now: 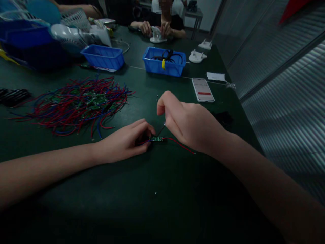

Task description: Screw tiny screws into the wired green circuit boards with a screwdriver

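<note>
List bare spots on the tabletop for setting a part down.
Bare: tabletop nearer than the circuit board, bar a white speck; smaller gap between wired-board pile, cable bin and right hand.
Crowded: around the board, with left hand and red wire; far left, blue bins.

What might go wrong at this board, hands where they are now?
Slip: the slim dark tool in the right hand slants down to the small green board, close to the left hand's fingertips; it might scratch parts or jab a finger.
Pivot: those fingertips are only at the board's left end, so it could swing.
Snag: the red wire trails toward the right wrist and might get tugged.
</note>
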Demonstrator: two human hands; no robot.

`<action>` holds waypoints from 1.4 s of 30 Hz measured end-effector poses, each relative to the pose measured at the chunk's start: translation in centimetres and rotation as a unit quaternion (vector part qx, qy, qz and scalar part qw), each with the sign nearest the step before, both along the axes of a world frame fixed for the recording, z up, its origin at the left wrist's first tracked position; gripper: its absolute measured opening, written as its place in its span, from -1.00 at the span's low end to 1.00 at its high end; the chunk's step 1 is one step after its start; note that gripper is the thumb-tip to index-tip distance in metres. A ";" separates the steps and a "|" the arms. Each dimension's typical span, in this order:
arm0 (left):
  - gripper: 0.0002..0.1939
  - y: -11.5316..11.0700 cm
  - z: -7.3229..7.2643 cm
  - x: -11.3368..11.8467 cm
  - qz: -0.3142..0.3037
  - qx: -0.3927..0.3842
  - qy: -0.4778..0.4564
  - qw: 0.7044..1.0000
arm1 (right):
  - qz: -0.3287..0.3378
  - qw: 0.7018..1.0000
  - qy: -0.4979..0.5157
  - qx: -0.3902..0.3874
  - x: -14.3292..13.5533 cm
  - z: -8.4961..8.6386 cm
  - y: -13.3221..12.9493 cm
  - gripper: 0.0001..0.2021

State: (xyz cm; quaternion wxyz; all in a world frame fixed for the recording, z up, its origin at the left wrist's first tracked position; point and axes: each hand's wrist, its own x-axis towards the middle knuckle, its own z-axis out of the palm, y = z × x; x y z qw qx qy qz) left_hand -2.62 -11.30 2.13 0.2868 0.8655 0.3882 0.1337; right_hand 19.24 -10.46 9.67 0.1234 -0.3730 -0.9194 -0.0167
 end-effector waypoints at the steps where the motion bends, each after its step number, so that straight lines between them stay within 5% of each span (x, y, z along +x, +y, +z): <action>1: -0.77 0.0 0.0 0.0 0.000 -0.002 -0.002 1.000 | 0.006 1.000 -0.011 -0.006 0.1 0.3 0.0 -0.68; 10: -0.78 0.0 -0.2 0.0 -0.015 0.016 -0.009 1.000 | -0.007 0.985 -0.052 0.167 0.6 -0.2 -0.7 -0.57; 18: -0.75 0.0 0.0 0.2 -0.007 0.016 -0.019 1.000 | 0.016 0.998 -0.057 0.026 0.3 1.1 -0.9 -0.69; 22: -0.75 0.0 -0.3 -0.1 -0.014 0.019 -0.017 1.000 | 0.030 0.987 -0.116 0.111 0.5 1.5 -1.5 -0.64; 27: -0.75 0.0 -0.5 -0.2 -0.004 0.023 -0.009 1.000 | -0.041 0.980 -0.090 0.170 0.6 0.8 -1.3 -0.54; 30: -0.75 0.1 -0.4 -0.1 -0.005 0.022 -0.014 1.000 | -0.050 0.995 -0.054 0.074 0.5 0.7 -0.9 -0.57; 35: -0.77 0.1 -0.4 0.0 -0.007 0.013 -0.013 1.000 | 0.030 0.995 -0.015 -0.091 0.4 1.6 -0.8 -0.73; 42: -0.77 0.2 -0.5 -0.2 -0.008 0.027 -0.011 1.000 | 0.004 0.996 -0.075 0.052 0.4 1.2 -1.3 -0.62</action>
